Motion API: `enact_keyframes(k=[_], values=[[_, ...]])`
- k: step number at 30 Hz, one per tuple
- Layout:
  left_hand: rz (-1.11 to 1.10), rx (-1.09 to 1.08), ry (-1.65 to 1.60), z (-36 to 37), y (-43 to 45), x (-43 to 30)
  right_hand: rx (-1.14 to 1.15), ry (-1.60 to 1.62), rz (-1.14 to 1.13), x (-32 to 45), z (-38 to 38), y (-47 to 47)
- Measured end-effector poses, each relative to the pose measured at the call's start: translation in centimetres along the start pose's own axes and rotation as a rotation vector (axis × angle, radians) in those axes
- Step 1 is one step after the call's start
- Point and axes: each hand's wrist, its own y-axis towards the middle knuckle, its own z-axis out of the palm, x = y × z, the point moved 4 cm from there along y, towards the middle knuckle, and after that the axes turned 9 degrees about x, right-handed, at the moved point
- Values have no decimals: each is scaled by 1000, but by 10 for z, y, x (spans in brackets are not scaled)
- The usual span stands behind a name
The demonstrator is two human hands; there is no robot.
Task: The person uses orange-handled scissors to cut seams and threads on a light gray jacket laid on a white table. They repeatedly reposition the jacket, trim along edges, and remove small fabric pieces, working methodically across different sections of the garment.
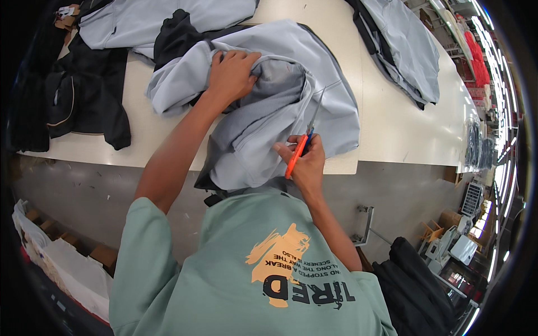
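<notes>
A light grey jacket [332, 113] with dark panels lies bunched at the table's near edge, its ribbed grey inner side exposed in the middle. My left hand [233, 74] grips a fold of its cloth near the upper part, fingers curled over the edge. Scissors [299, 153] with orange and blue handles are in my right hand [309, 159], over the right side of the garment. Their blades point up and away from me, looking nearly closed. Part of the garment hangs over the table edge against my body.
Another grey garment [126, 21] lies at the back left, beside a black garment [90, 84] with a pale-piped pocket. A grey and black garment [399, 46] lies at the right on the pale table [403, 138]. Black cloth [412, 281] and a metal frame [370, 224] stand below right.
</notes>
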Motion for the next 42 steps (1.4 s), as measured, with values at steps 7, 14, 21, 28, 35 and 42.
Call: enact_keyframes(k=[7, 14, 21, 28, 35, 42], values=[[-147, 70, -82, -1, 26, 46, 49, 31, -75, -27, 25, -20], [-291, -205, -294, -11, 47, 72, 214, -391, -209, -7, 56, -39], [-711, -570, -851, 37, 45, 185, 183, -524, -334, -54, 57, -22], [-636, -561, -1449, 29, 29, 223, -321, -267, 4, -108, 4, -18], [-564, -480, -1697, 44, 4, 226, -201, -388, 168, -114, 13, 4], [-533, -432, -1831, 55, -25, 222, -277, -395, 38, -121, 13, 14]])
